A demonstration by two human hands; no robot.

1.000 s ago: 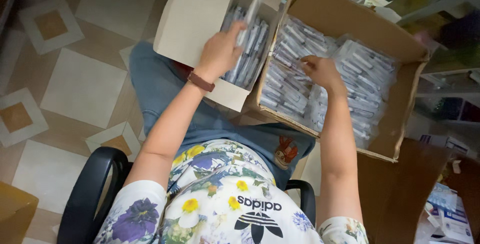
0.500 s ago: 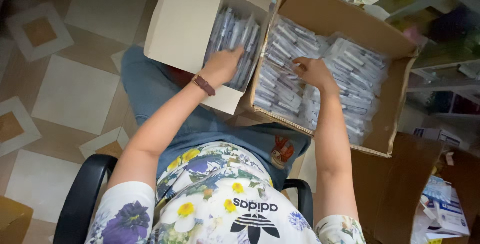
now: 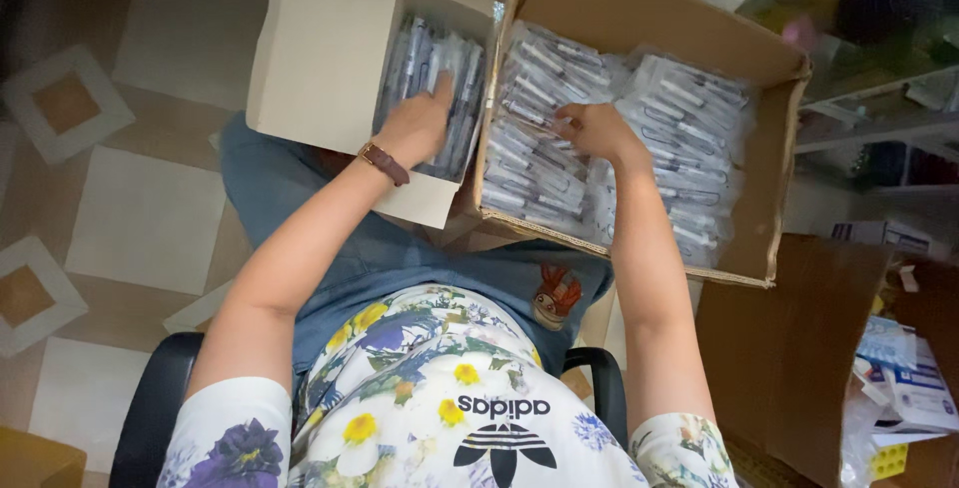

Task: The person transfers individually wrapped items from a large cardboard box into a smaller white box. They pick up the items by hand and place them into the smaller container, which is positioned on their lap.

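A person sits in a black armchair [image 3: 160,398], seen from above, with two cardboard boxes resting on the lap. The left hand [image 3: 412,126] lies in the small pale box [image 3: 322,48] in the upper middle of the frame, its fingers [image 3: 441,88] stretched nearly flat with the forefinger pointing up, pressing on the upright row of clear, crinkly sachets [image 3: 432,73] packed inside; it grips nothing that can be seen. A brown strap [image 3: 383,162] circles that wrist. The right hand [image 3: 597,130] reaches into the large brown box [image 3: 659,18] just to the right, fingers curled down among the loose glossy packets [image 3: 689,138], each holding a slim white stick-like piece; whether it has pinched one cannot be told. The two boxes touch along their inner walls. The floor [image 3: 150,218] at left is smooth tile in cream and tan squares. At the lower right edge lies a heap of small white and blue cartons [image 3: 904,388].
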